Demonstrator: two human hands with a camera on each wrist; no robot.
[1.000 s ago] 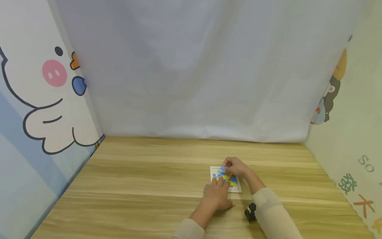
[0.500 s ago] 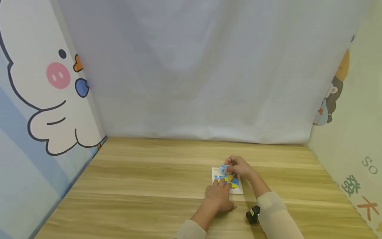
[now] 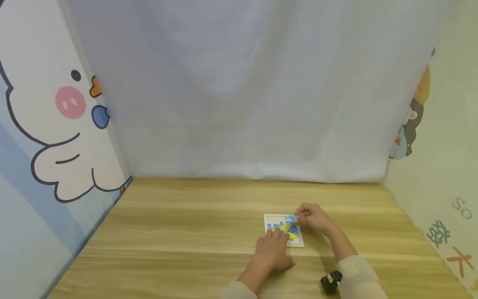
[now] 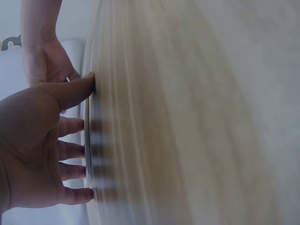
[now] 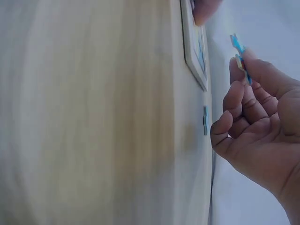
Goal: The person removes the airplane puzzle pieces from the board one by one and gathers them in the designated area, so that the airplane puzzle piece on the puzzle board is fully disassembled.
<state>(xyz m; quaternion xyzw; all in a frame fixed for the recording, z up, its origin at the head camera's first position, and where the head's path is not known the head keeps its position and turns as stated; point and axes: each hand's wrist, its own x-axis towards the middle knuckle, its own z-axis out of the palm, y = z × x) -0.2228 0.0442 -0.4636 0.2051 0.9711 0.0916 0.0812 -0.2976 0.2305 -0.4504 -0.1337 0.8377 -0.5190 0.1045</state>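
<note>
A square jigsaw puzzle board (image 3: 298, 244) with a pale frame lies flat on the table, its picture blue and yellow. My left hand (image 3: 272, 251) rests on the near side of the board with its fingers spread straight, pressing down; the thumb reaches out to the right. Above the board's far right corner, my right hand (image 3: 316, 219) pinches a blue puzzle piece (image 5: 240, 61) between thumb and index finger. The right wrist view shows that piece tilted and raised off the board, the other fingers loosely curled below it. Part of the picture is hidden under my left fingers.
Another small puzzle piece (image 5: 206, 121) lies on the wood-grain table (image 3: 179, 232) beside the board. A black wrist camera (image 3: 331, 282) sits at my right sleeve. Behind the table hangs a pale grey curtain (image 3: 239, 104), with cartoon-printed panels on both sides.
My right hand has lifted the blue puzzle piece from the top of the board and shifted to the right with it. My left hand has stayed on the board.
</note>
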